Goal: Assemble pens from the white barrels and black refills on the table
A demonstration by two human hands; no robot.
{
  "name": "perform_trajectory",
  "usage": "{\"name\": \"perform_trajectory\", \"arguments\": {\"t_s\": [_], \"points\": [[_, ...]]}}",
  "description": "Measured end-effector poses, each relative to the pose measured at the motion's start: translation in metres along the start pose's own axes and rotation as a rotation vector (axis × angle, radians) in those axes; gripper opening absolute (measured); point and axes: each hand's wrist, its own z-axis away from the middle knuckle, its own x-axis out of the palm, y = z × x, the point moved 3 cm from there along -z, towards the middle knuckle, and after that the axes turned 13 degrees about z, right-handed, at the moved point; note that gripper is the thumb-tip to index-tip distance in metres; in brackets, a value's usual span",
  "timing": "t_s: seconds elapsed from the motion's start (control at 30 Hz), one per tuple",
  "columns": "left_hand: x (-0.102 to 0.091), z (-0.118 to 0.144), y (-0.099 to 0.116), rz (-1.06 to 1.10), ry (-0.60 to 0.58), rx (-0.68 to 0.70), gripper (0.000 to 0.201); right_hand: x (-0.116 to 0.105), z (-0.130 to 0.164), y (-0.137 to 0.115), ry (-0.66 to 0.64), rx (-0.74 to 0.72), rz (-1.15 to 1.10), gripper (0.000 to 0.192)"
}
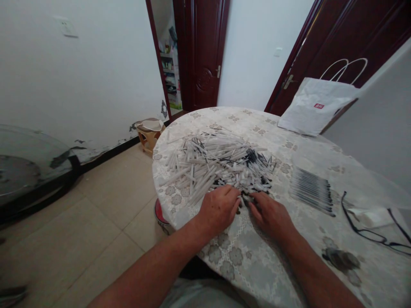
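Note:
A large heap of white pen barrels mixed with thin black refills (215, 164) covers the middle of a round table with a floral cloth (244, 261). My left hand (220, 208) rests palm down at the heap's near edge, fingers curled onto the white barrels. Just to its right, my right hand (269, 214) has its fingertips on black pieces at the same edge. The two hands nearly touch. Whether either hand grips a piece is hidden by the fingers. A neat row of dark assembled pens (312, 190) lies to the right of the heap.
A white paper bag (316, 107) leans at the table's far right. Black-framed glasses (374, 229) and a dark small object (340, 259) lie near the right edge. A wooden stool (149, 134) stands on the tiled floor; a glass tabletop (28, 171) is at left.

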Motion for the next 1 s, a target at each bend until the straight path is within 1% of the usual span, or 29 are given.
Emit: {"name": "perform_trajectory", "arguments": {"t_s": [0.17, 0.23, 0.3, 0.4, 0.47, 0.57, 0.7, 0.83, 1.0], "points": [[-0.025, 0.052, -0.035, -0.075, 0.099, -0.143, 0.014, 0.002, 0.000, -0.003, 0.033, -0.008, 0.014, 0.026], [-0.035, 0.065, -0.048, -0.115, 0.170, -0.185, 0.013, 0.003, 0.000, -0.005, 0.039, -0.004, 0.022, 0.026], [-0.044, 0.072, -0.059, -0.175, 0.240, -0.233, 0.013, 0.003, 0.000, -0.007, 0.043, -0.003, 0.030, 0.025], [-0.055, 0.072, -0.069, -0.278, 0.299, -0.318, 0.011, 0.004, 0.000, -0.009, 0.052, -0.003, 0.026, 0.025], [-0.058, 0.067, -0.073, -0.333, 0.291, -0.368, 0.010, 0.006, 0.000, -0.009, 0.061, -0.005, 0.019, 0.025], [-0.057, 0.060, -0.077, -0.374, 0.264, -0.430, 0.011, 0.008, 0.001, -0.008, 0.067, -0.011, 0.017, 0.025], [-0.051, 0.053, -0.082, -0.302, 0.269, -0.461, 0.008, 0.010, 0.001, -0.007, 0.070, -0.025, 0.011, 0.024], [-0.048, 0.049, -0.087, -0.209, 0.309, -0.476, 0.006, 0.009, 0.001, -0.008, 0.068, -0.028, 0.011, 0.024], [-0.048, 0.050, -0.086, -0.174, 0.327, -0.441, 0.004, 0.007, 0.001, -0.009, 0.057, -0.029, 0.018, 0.023]]}}
